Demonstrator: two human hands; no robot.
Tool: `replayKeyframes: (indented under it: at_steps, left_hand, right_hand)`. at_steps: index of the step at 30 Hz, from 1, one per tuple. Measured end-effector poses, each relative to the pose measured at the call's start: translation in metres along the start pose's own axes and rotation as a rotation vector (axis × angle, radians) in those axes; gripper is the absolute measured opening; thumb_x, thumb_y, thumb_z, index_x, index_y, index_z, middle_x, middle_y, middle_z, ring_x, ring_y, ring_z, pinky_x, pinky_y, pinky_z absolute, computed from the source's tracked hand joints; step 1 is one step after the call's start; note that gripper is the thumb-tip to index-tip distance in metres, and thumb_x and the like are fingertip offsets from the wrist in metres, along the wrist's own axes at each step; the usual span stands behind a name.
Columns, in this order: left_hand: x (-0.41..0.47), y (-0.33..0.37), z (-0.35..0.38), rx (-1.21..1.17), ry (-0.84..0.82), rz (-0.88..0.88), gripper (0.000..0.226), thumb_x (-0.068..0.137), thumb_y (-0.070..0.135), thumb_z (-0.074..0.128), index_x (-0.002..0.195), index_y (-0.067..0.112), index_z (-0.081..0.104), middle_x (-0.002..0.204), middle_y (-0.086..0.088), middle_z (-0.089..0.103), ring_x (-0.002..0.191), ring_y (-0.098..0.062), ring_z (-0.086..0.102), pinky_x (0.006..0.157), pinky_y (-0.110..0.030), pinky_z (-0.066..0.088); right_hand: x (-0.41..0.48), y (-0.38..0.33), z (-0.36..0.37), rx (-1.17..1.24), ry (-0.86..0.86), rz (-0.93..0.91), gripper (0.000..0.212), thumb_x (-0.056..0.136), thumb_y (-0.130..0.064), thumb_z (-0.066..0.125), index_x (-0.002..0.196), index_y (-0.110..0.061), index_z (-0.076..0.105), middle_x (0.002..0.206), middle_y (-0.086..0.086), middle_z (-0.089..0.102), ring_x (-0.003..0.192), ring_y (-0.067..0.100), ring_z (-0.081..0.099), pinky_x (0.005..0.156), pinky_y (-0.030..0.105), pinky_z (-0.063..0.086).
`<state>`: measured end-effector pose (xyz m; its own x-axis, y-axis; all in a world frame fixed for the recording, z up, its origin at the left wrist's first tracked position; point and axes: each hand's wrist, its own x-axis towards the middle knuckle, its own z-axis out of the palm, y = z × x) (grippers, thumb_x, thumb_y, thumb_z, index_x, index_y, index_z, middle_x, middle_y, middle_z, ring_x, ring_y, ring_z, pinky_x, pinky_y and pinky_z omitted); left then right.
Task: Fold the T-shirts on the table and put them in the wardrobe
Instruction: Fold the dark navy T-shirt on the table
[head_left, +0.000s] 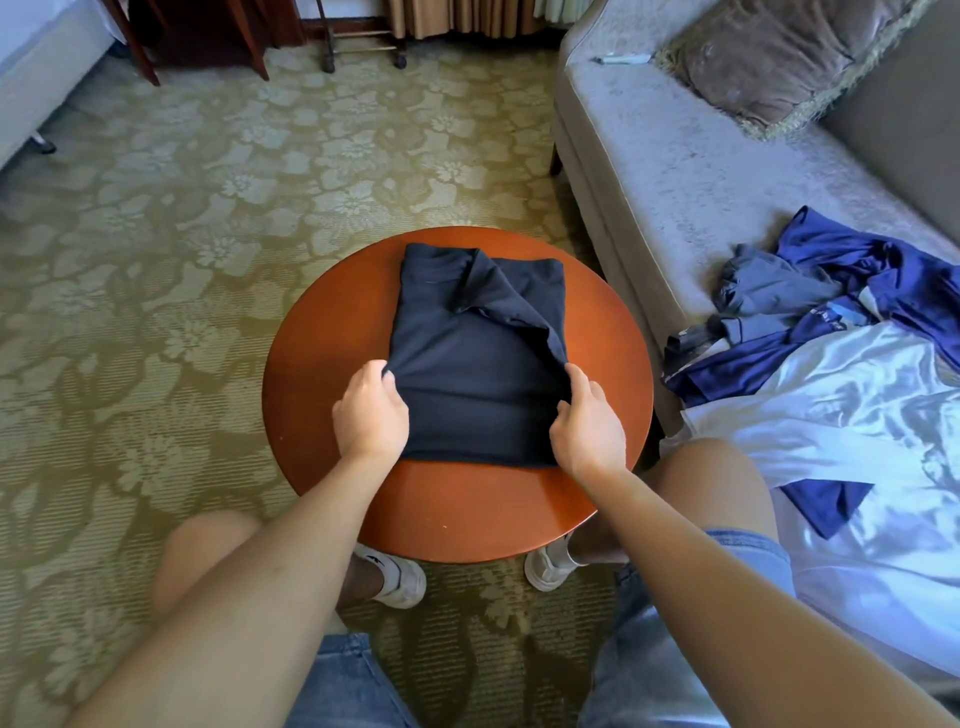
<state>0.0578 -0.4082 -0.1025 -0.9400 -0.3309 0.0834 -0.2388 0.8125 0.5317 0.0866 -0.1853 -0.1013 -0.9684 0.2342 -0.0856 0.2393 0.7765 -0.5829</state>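
The dark T-shirt (467, 358), partly folded into a strip, lies on the round worktop (457, 514) with its long axis running 12 to 6 o'clock. The left hand (370, 415) pinches its edge at 9 o'clock, and the right hand (587, 426) pinches the opposite edge at 3 o'clock; both are closed on cloth and equally near. The next fold likely carries the near part toward 12. One shirt is on the worktop. At 3 o'clock, the sofa (675, 171) holds a loose heap of clothes (831, 301); their number cannot be told.
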Motion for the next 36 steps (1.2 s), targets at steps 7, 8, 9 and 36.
replayKeyframes:
  at_steps: [7, 8, 9, 36]
  left_hand:
    - [-0.014, 0.018, 0.004, 0.168, 0.029, 0.164, 0.063, 0.082, 0.002, 0.058, 0.14, 0.019, 0.043, 0.14, -0.007, 0.043, 0.124, -0.03, 0.04, 0.098, -0.044, 0.035]
    - [-0.018, 0.025, 0.01, 0.165, -0.02, 0.221, 0.062, 0.085, 0.005, 0.056, 0.143, 0.018, 0.04, 0.144, -0.007, 0.04, 0.129, -0.03, 0.038, 0.101, -0.043, 0.035]
    - [-0.023, 0.029, 0.015, 0.159, -0.08, 0.221, 0.06, 0.091, 0.01, 0.053, 0.147, 0.016, 0.034, 0.149, -0.007, 0.035, 0.135, -0.029, 0.033, 0.106, -0.043, 0.032]
    - [0.054, -0.013, -0.013, 0.211, -0.267, -0.164, 0.069, 0.099, 0.048, 0.04, 0.156, 0.023, 0.01, 0.163, -0.01, 0.005, 0.148, -0.033, 0.006, 0.118, -0.052, 0.013]
  right_hand:
    - [0.005, -0.012, -0.007, -0.008, 0.202, -0.177, 0.039, 0.095, -0.016, 0.051, 0.134, -0.009, 0.051, 0.13, 0.011, 0.048, 0.115, 0.032, 0.05, 0.092, 0.042, 0.048]
    - [0.01, -0.018, -0.006, -0.021, 0.208, -0.308, 0.034, 0.094, -0.011, 0.052, 0.127, -0.005, 0.058, 0.127, 0.013, 0.054, 0.114, 0.033, 0.054, 0.092, 0.042, 0.049]
    - [0.015, -0.025, -0.005, -0.051, 0.158, -0.44, 0.032, 0.092, -0.007, 0.052, 0.122, -0.003, 0.062, 0.124, 0.013, 0.059, 0.112, 0.034, 0.058, 0.092, 0.043, 0.051]
    - [0.06, -0.028, 0.006, -0.474, -0.21, -0.171, 0.061, 0.101, -0.053, 0.03, 0.152, -0.021, 0.026, 0.159, 0.01, 0.018, 0.146, 0.031, 0.013, 0.115, 0.052, 0.015]
